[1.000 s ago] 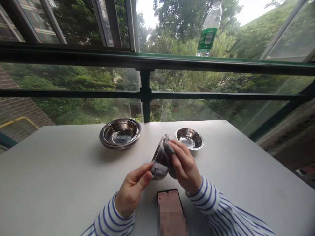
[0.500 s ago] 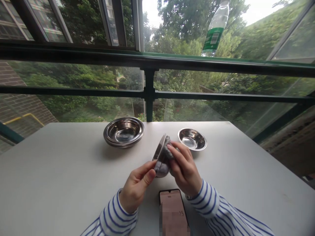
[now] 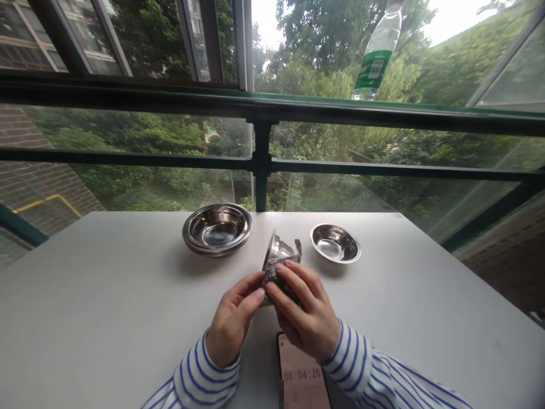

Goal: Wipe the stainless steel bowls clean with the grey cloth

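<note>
My left hand (image 3: 233,320) grips a small steel bowl (image 3: 277,250) by its lower rim, tipped on edge above the white table (image 3: 106,307). My right hand (image 3: 303,309) presses a grey cloth (image 3: 279,272) against the bowl's outer side, fingers curled over the cloth. Both sleeves are white with blue stripes.
A stack of larger steel bowls (image 3: 217,228) sits behind the hands to the left, a single small steel bowl (image 3: 335,243) to the right. A phone (image 3: 301,380) showing a timer lies near the front edge. A water bottle (image 3: 377,54) stands on the window rail (image 3: 272,108).
My right hand has slid the cloth down from the bowl's top to its lower side, baring the upper part. The view has shifted slightly.
</note>
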Available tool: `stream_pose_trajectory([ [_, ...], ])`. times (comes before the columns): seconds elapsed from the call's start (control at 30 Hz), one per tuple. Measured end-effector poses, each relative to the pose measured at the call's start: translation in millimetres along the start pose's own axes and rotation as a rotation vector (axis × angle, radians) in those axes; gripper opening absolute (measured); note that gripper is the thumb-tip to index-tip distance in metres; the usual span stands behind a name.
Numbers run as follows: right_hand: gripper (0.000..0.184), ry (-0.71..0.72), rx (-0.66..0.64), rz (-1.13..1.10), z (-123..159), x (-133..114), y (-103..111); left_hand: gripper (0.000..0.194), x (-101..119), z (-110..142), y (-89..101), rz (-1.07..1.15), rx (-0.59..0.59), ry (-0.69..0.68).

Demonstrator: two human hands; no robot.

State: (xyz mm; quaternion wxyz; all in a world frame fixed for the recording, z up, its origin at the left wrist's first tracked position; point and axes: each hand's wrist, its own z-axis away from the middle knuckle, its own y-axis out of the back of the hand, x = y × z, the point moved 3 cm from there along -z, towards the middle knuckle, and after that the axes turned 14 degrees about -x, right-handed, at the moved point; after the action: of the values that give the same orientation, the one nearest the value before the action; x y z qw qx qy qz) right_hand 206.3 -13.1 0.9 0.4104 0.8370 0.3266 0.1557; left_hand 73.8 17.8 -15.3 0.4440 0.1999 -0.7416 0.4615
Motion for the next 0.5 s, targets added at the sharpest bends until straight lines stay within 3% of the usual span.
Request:
stream_pose_trajectory([
  [0.13, 0.037, 0.103, -0.013, 0.086, -0.8, -6.5, -3.5, 0.023, 3.1, -1.8, 0.5, 0.088, 0.050, -0.023],
  [0.27, 0.037, 0.162, -0.030, 0.153, -0.9, -9.5, -3.9, 0.031, 5.2, -2.0, -1.4, 0.087, -0.008, -0.015],
  [0.5, 0.037, 0.180, -0.014, 0.188, 0.9, -9.4, -1.2, 0.027, 6.2, -0.8, -1.7, 0.041, -0.095, -0.045],
])
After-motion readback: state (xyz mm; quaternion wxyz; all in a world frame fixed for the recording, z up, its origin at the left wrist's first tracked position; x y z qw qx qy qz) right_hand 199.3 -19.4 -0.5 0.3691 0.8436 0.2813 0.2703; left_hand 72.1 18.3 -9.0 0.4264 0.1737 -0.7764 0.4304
